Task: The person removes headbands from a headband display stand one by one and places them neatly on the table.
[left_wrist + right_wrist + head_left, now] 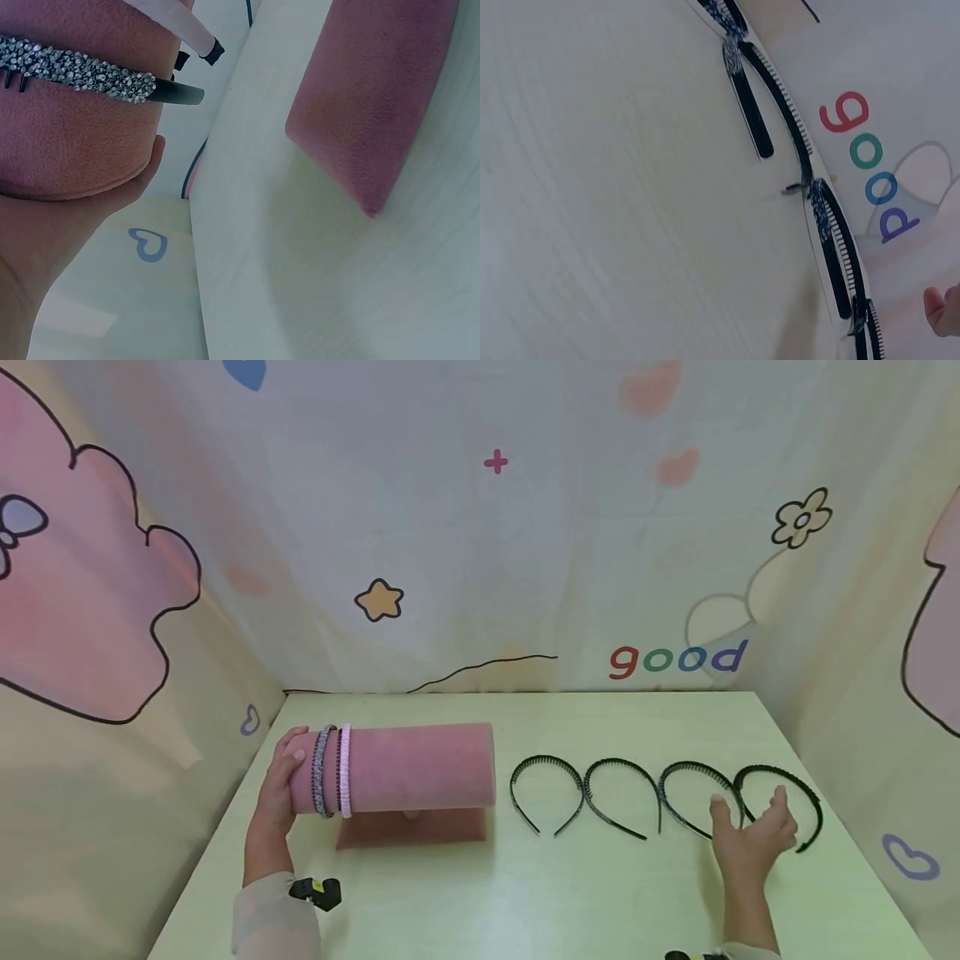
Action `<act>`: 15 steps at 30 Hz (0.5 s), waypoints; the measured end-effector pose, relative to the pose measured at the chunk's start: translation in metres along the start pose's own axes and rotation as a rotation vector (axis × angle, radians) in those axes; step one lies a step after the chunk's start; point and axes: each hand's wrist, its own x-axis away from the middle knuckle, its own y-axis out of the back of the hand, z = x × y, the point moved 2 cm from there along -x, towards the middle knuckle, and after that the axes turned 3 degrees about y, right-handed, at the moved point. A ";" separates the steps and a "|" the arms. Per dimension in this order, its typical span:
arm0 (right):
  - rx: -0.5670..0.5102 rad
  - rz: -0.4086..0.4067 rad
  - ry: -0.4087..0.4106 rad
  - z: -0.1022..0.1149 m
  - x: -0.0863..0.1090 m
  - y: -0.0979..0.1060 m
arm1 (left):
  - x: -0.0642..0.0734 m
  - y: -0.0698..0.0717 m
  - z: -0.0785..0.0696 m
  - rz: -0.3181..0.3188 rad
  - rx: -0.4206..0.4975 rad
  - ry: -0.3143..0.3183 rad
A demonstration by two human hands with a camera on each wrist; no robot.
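My left hand (277,789) grips the left end of a pink velvet headband display roll (420,768), thumb on its front. A headband covered in silvery stones (82,75) and a pale pink headband (346,772) sit round the roll near that hand. Under the roll is its flat pink base (412,829). On the right, my right hand (753,843) is over the two rightmost dark headbands, thumb and fingers spread with nothing between them. The far right headband (813,802) and the one beside it (693,766) are partly hidden by this hand.
Two more dark toothed headbands, one nearest the roll (545,758) and another (621,761), continue the row on the pale table (555,902). Printed curtains (465,543) rise behind the table and along both sides.
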 end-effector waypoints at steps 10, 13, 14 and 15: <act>-0.066 0.052 0.251 0.014 0.022 -0.035 | -0.005 0.001 0.004 -0.007 0.015 -0.011; -0.121 0.098 0.286 0.014 0.025 -0.043 | -0.004 0.001 0.003 -0.012 0.001 -0.003; -0.136 0.110 0.298 0.007 0.023 -0.048 | -0.003 0.001 0.002 -0.012 -0.004 -0.001; -0.145 0.127 0.288 0.012 0.027 -0.049 | -0.001 0.000 0.000 -0.011 -0.013 0.000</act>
